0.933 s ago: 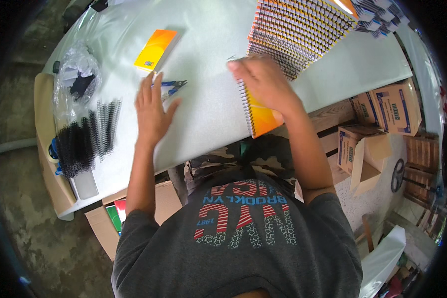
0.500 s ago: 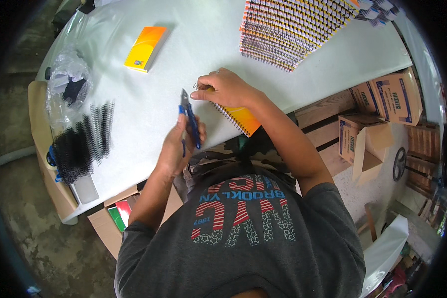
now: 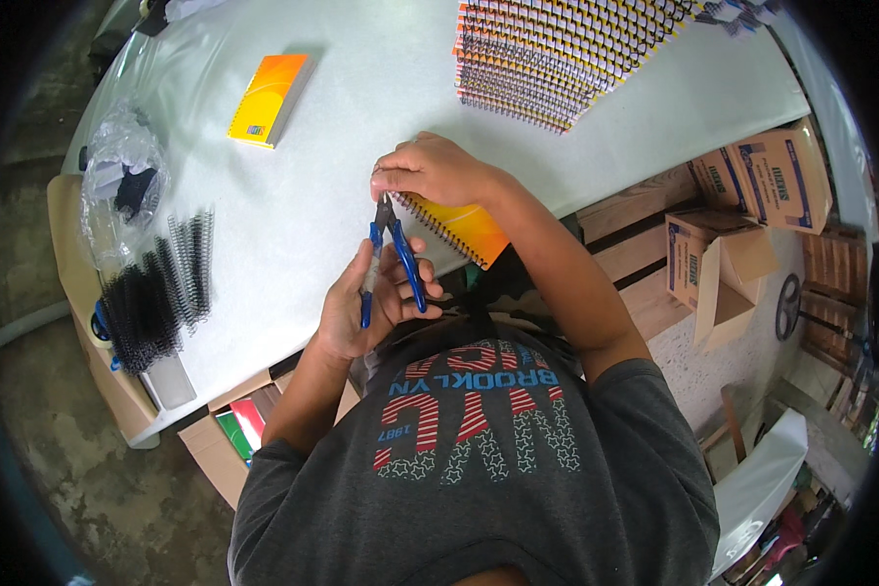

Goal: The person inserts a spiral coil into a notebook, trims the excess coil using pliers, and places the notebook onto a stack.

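Pliers (image 3: 391, 262) raised upright, nose touching notebook (image 3: 459, 225)

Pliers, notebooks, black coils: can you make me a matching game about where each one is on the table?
Things:
1. pliers
2. single orange pad
3. black wire coils
4. stack of spiral notebooks

Places:
A. lying alone on the white table, far side
B. piled at the table's far right
C. in the left hand, tip at the right hand
D. heaped near the table's left edge

Pairs: 1-C, 2-A, 3-D, 4-B
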Demonstrator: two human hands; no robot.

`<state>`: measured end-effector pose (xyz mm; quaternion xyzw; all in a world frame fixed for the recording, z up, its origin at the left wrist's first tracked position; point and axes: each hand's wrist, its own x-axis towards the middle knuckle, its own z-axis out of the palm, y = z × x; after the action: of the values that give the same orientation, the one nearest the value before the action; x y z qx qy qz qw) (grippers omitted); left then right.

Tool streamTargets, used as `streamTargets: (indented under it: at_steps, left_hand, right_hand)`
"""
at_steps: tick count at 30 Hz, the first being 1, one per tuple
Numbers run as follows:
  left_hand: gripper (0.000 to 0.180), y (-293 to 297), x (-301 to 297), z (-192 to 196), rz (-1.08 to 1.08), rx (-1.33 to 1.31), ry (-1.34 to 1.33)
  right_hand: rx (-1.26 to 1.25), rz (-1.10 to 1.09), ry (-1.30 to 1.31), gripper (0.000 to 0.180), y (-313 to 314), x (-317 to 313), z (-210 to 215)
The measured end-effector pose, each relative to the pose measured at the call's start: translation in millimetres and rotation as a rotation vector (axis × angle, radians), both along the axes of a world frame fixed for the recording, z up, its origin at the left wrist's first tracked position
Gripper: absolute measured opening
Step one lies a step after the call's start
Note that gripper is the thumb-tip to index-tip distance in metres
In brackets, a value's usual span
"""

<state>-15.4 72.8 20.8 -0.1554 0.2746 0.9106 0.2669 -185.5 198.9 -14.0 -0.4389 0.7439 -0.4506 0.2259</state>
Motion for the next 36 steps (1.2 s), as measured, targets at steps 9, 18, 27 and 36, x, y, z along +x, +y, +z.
streamTargets:
  at_steps: [9,18,27,36]
  left_hand:
    - [0.061,2.6,-1.9,1.4,-0.005,0.001,-0.013]
    - [0.061,6.0,-7.0,8.2,0.030,-0.030,-0.124]
    - [0.053,-7.4,-7.9,-0.6,-0.037,-0.166,-0.144]
    - [0.056,5.0,-12.7,17.7,-0.022,-0.256,-0.188]
  right_hand:
    - [-0.140,0.012,-0.066,0.033,-0.4,-0.9,-7.1]
    - [-0.021,0.006,-0.034,0.031,0.0,-0.7,-0.8]
    - [-0.032,0.008,-0.062,0.030,0.6,-0.2,1.3]
    - [-0.033,-0.003,-0.079,0.028,2.5,0.0,-0.1]
